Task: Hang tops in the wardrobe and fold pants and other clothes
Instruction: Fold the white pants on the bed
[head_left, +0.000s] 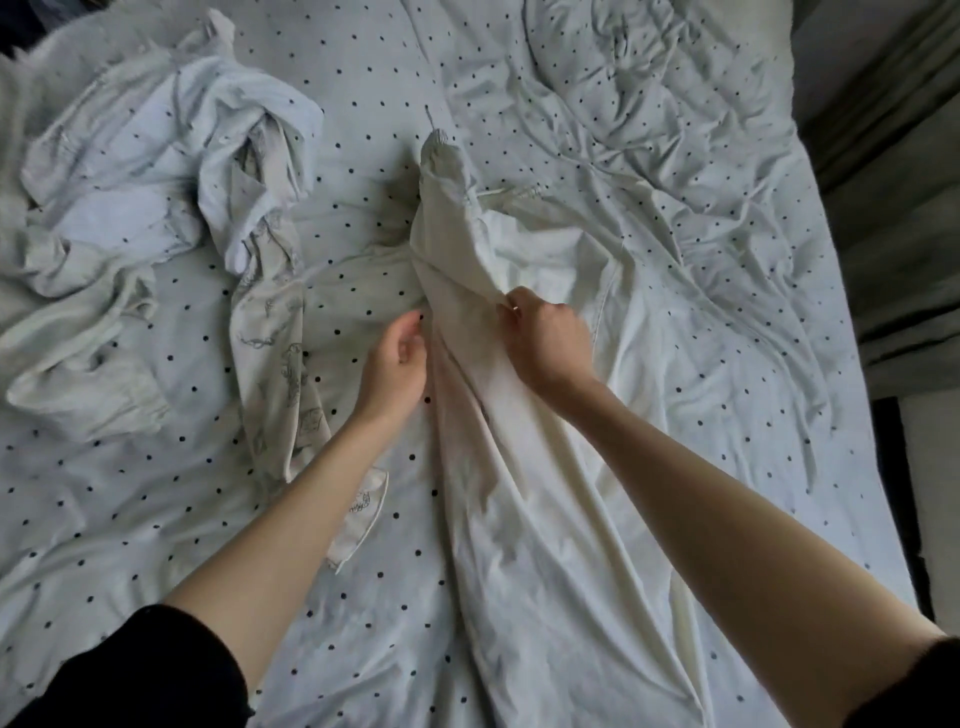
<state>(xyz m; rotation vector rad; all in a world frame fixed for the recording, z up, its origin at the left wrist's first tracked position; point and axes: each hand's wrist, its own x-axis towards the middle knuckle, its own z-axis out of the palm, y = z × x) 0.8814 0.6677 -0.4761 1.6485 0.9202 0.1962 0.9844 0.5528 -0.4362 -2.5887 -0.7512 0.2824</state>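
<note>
Cream cloth, a long plain garment (524, 519), runs up the middle of the polka-dot bedsheet (156, 519) from the near edge, black sleeves at both elbows; the right hand (545, 340) has its fingers curled tight, pinching a bunched fold of it, while the left hand (397, 358) hangs just beside the cloth, fingers loosely curled, holding nothing I can see. Further left lies a patterned pale garment (280, 364); beyond that, a crumpled heap of light clothes (156, 156).
</note>
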